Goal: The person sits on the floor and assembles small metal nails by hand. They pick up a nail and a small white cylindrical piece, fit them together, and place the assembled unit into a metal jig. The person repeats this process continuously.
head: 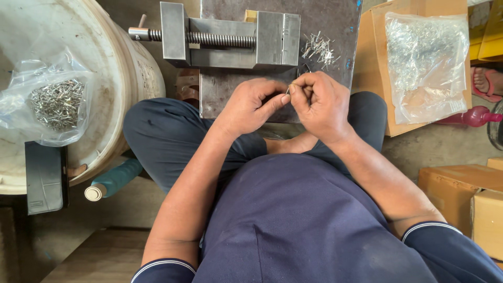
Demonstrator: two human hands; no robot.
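My left hand [254,105] and my right hand [318,105] meet over the near edge of a dark metal plate [335,21]. Together their fingertips pinch one small metal pin [288,89]. On the plate beyond them stands a grey steel vise [230,35] with a threaded screw. A loose heap of small metal pins [318,50] lies on the plate just right of the vise. I sit cross-legged with the plate in front of my knees.
A clear bag of metal pins [52,102] rests on a white round tub [105,57] at left, with a dark flat case [46,175] beside it. Another clear bag of pins [427,65] lies on a cardboard box [374,68] at right. More cardboard boxes [461,194] sit lower right.
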